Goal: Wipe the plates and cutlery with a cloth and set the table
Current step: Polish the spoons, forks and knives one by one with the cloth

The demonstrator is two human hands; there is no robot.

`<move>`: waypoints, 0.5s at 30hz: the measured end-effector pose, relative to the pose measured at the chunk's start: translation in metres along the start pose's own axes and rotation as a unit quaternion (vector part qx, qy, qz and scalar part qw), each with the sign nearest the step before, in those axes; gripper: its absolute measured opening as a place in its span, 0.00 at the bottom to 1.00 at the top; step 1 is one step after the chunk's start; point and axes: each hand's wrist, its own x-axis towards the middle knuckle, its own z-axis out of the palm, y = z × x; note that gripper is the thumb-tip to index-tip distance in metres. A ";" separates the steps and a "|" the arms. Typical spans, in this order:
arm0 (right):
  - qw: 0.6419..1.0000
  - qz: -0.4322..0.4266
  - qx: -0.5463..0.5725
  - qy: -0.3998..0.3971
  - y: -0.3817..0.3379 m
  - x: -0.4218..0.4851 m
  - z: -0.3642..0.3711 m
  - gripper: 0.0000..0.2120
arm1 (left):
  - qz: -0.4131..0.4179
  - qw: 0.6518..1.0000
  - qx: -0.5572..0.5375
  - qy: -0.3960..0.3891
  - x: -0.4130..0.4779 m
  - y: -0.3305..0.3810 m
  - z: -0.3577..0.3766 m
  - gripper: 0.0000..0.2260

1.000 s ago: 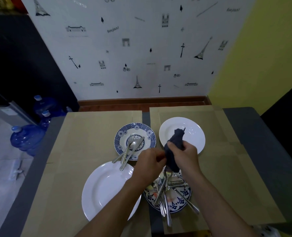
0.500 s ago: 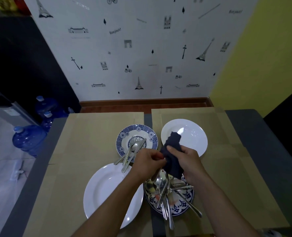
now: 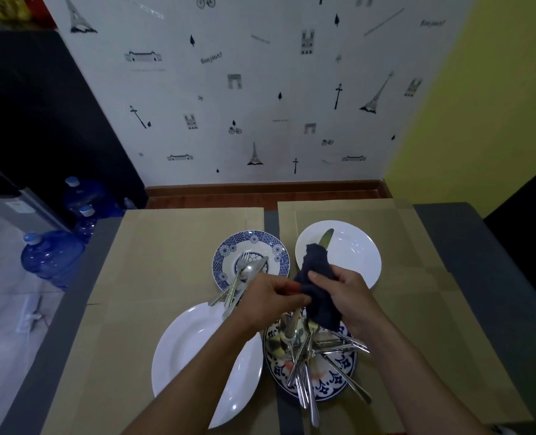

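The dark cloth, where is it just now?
Head view, centre: the dark cloth is gripped in the right hand, wrapped round a utensil the left hand pinches, above the patterned plate heaped with cutlery, near the far white plate.

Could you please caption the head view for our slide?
Left hand and right hand wrap a dark cloth around a utensil above piled cutlery.

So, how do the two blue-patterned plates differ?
The far blue-patterned plate holds a few cutlery pieces; the near blue-patterned plate holds a large heap. The far one shows almost whole; the near one is partly hidden by the dark cloth in the right hand. Both lie flat on brown paper.
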 end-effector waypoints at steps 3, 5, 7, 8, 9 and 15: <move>1.000 -0.020 -0.008 0.005 0.000 -0.003 -0.001 0.05 | -0.050 0.994 -0.076 0.058 0.003 0.007 -0.005 0.07; 0.999 -0.031 -0.020 -0.006 0.000 -0.006 0.000 0.04 | -0.051 0.988 -0.090 0.113 0.010 0.016 -0.008 0.11; 0.998 -0.041 -0.045 -0.023 0.001 -0.009 0.002 0.05 | -0.037 0.990 -0.091 0.103 0.016 0.026 -0.010 0.12; 0.997 -0.043 -0.054 -0.031 0.002 -0.010 0.003 0.07 | -0.032 0.990 -0.106 0.086 0.019 0.030 -0.011 0.10; 0.997 -0.042 -0.058 -0.038 0.002 -0.010 0.004 0.08 | -0.030 0.989 -0.127 0.071 0.022 0.033 -0.011 0.08; 0.996 -0.033 -0.052 -0.072 0.004 -0.016 0.007 0.07 | -0.043 0.990 -0.095 0.093 0.034 0.037 -0.018 0.04</move>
